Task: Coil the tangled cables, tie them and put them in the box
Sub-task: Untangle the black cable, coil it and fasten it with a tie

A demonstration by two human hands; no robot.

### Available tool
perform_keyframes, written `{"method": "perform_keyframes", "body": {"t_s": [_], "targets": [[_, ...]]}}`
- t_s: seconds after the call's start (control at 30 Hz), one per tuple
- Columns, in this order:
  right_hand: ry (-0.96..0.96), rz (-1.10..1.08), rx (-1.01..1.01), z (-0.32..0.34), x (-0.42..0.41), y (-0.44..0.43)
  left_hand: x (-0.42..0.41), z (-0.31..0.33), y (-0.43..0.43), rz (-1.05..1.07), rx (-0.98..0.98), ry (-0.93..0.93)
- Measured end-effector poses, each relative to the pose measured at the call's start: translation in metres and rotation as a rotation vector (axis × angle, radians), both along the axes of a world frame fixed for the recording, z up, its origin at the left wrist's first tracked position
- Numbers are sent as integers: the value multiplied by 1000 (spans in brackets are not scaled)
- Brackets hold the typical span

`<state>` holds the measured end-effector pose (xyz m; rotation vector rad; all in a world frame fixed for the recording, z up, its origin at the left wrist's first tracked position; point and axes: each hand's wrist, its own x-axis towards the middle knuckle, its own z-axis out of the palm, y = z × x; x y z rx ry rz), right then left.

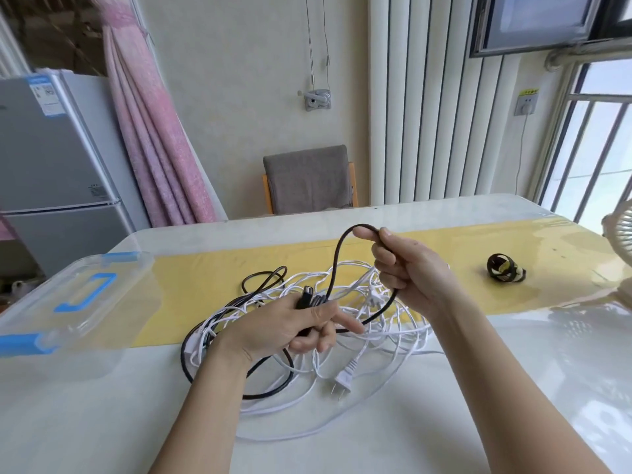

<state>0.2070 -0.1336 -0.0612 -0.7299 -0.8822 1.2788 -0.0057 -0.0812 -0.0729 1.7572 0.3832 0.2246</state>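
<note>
A tangle of white cables (383, 340) and a black cable (270, 393) lies on the table in front of me. My left hand (294, 328) grips the black cable's connector end just above the pile. My right hand (407, 268) holds a raised loop of the same black cable (337, 268), which arcs up over its fingers and runs back down to the left hand. A white plug (343, 379) lies at the pile's near side. The clear plastic box (73, 306) with blue clasps and handle stands at the left, lid on.
A small roll of black ties (505, 273) lies on the yellow runner (205, 285) at the right. A white fan (620, 241) stands at the table's right edge. A grey chair (309, 179) is behind the table's far edge.
</note>
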Motion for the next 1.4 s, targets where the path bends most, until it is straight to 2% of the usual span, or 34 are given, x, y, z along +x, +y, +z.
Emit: {"method": "perform_keyframes", "body": {"t_s": [0.1, 0.23, 0.3, 0.47, 0.6, 0.7, 0.8, 0.87, 0.97, 1.03, 1.07, 1.13, 1.17, 1.27, 1.33, 1.4], "targets": [[-64, 6, 104, 4, -5, -5, 4, -2, 0, 73, -24, -63], [-193, 89, 174, 8, -8, -14, 15, -3, 3, 411, -140, -297], [-262, 155, 179, 9, -14, -16, 15, -3, 9, 500, -194, -391], [-489, 417, 153, 3, -42, -19, 12, -8, 16, 631, -123, -330], [-707, 657, 154, 1, -56, -24, 10, -12, 25, 689, -183, -368], [-676, 714, 136, 0, -62, -24, 7, -9, 28, 679, -286, -437], [-459, 574, 19, 2, -52, -18, 1, -8, 29, 622, -375, -518], [-417, 449, -98, 5, -37, -15, -3, -8, 31, 551, -450, -579], [-585, 52, -286, 3, -14, -10, -8, -3, 30, 463, -519, -625], [-775, -271, -273, -1, -9, -5, -9, 0, 27, 469, -479, -631], [-816, -347, -224, -1, -12, -3, -8, 1, 26, 484, -444, -621], [-731, -215, -150, 0, -22, -3, -5, 3, 21, 490, -368, -588], [-692, -54, -140, -1, -30, -4, -3, 3, 18, 466, -343, -585], [-743, 404, -177, -19, -58, -5, 3, 5, 11, 373, -336, -599], [-643, 555, -204, -28, -70, -3, 1, 7, 10, 295, -401, -638], [-473, 621, -213, -27, -70, -1, -5, 9, 11, 69, -578, -728]]}}
